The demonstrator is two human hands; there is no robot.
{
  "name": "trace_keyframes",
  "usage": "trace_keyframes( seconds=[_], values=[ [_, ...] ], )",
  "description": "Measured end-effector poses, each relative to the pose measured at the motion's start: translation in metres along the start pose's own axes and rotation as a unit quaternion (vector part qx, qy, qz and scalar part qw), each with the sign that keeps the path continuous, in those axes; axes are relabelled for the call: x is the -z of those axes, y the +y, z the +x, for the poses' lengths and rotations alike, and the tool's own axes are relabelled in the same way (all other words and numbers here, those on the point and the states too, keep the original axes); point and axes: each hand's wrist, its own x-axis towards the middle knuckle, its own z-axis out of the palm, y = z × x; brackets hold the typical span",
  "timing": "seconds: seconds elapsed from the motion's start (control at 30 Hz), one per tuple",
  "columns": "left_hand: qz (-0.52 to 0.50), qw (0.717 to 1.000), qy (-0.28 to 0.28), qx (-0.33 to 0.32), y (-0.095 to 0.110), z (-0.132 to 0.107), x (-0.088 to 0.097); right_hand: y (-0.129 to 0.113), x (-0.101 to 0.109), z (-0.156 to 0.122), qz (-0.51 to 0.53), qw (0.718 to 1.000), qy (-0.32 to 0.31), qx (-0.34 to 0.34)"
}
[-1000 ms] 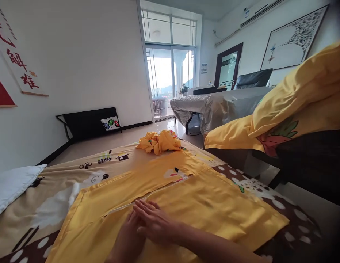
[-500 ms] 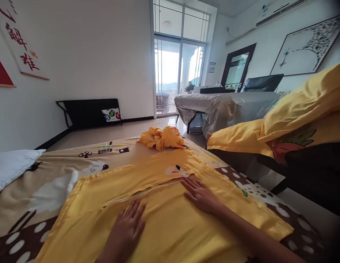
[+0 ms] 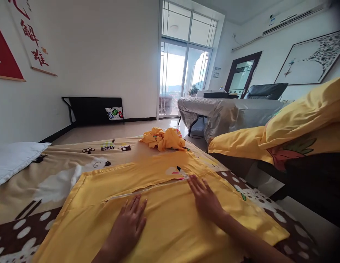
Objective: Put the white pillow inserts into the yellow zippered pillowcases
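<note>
A yellow fabric cover [image 3: 170, 226] lies spread over the bed, with a long slit opening [image 3: 142, 189] running across it and a white strip along part of its edge. My left hand [image 3: 129, 223] rests flat on the cloth just below the left part of the slit, fingers stretched out. My right hand [image 3: 204, 197] also lies flat, its fingertips at the right end of the slit. Neither hand grips anything. Beyond the cover, a crumpled bundle of orange-yellow cloth [image 3: 164, 138] sits at the bed's far edge.
The bed has a beige and brown patterned blanket [image 3: 49, 186]. A white pillow [image 3: 16, 159] lies on the left. More yellow bedding [image 3: 304, 120] is heaped over a dark piece of furniture on the right. A plastic-covered table [image 3: 202, 107] stands behind, near glass doors [image 3: 172, 76].
My right hand has shifted slightly right and its fingers now point more directly forward. My left hand stays nearly in place. The view has turned a little to the left.
</note>
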Motion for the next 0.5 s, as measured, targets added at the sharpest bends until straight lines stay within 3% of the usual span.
trace_keyframes(
  seconds=[0.07,0.13,0.23,0.33,0.5],
  values=[
    [0.009,0.996,0.013,-0.085,0.006,-0.001,0.004,-0.042,0.008,-0.004,0.099,0.988,-0.041,0.108],
    [-0.009,0.988,0.005,-0.156,0.009,-0.002,0.006,-0.073,0.015,-0.008,0.196,0.959,-0.099,0.180],
    [-0.051,0.986,-0.037,-0.153,0.010,-0.003,0.006,-0.082,0.020,-0.008,0.265,0.936,-0.146,0.180],
    [-0.083,0.987,-0.069,-0.118,0.009,-0.003,0.007,-0.046,0.011,-0.009,0.243,0.954,-0.152,0.092],
    [-0.109,0.985,-0.083,-0.103,0.007,-0.002,0.009,0.060,-0.015,-0.039,0.090,0.988,-0.098,-0.085]
  ],
)
